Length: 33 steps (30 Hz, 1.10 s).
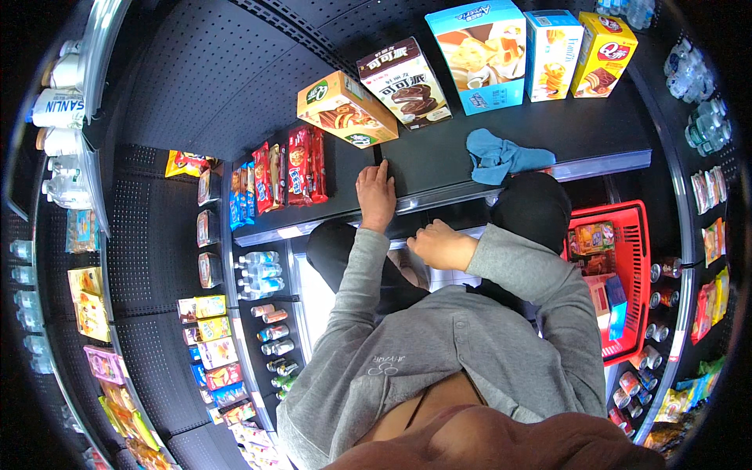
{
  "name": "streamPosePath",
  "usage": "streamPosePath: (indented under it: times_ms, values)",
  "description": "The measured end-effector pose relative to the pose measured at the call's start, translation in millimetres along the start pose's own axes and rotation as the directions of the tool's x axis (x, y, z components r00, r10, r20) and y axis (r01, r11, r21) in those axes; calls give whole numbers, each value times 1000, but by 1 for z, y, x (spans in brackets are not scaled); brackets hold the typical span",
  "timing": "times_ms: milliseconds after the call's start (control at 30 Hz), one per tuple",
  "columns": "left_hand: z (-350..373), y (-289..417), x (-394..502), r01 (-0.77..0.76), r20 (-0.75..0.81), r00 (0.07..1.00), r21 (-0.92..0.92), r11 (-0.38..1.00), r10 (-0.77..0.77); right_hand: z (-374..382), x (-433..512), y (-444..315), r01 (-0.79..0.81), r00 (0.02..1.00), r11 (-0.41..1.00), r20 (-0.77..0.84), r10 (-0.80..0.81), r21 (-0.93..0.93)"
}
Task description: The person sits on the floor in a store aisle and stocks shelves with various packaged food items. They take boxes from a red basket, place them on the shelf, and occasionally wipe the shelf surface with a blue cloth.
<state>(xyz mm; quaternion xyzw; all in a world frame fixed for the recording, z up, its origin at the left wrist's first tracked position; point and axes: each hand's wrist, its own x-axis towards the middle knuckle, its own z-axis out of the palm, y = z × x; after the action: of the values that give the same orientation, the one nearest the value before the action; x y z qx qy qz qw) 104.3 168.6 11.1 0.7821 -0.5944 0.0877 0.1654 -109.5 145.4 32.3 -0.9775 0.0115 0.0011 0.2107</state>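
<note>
My left hand (376, 197) rests on the black shelf (423, 158), its fingers apart and nothing in it, just below an orange snack box (346, 111). My right hand (440, 244), loosely curled, is in front of the shelf's edge; whether it holds anything is hidden. A brown-and-white box of chocolate pies (408, 88) stands beside the orange box. Farther right stand a large blue box (482, 59), a slim white-and-blue box (553, 56) and a yellow box (605, 56). A crumpled blue cloth (505, 155) lies near the shelf's front edge.
Red cookie packets (305, 167) and blue packets (242, 194) stand at the shelf's left. A red shopping basket (640, 282) with snack boxes is at my right, close to my knee. Side shelves hold bottled water (259, 275), drink cans (630, 383) and snack boxes (217, 352).
</note>
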Motion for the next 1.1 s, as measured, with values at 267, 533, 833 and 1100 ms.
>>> streamPosePath:
  times_ms: [267,533,833,1100]
  values:
    - [3,-5,13,-28,-8,1000,37,999,28,-6,0,-1,-10,1000,1000,23,10,17]
    - [-3,-2,11,-69,4,998,64,996,68,-3,-1,0,1,1000,1000,-10,-1,11]
    - [0,-5,11,-43,18,999,73,996,41,3,1,2,-14,1000,1000,-19,14,7]
    - [-10,-26,1,14,-71,997,-78,997,-19,4,1,2,-19,1000,1000,-19,18,-4]
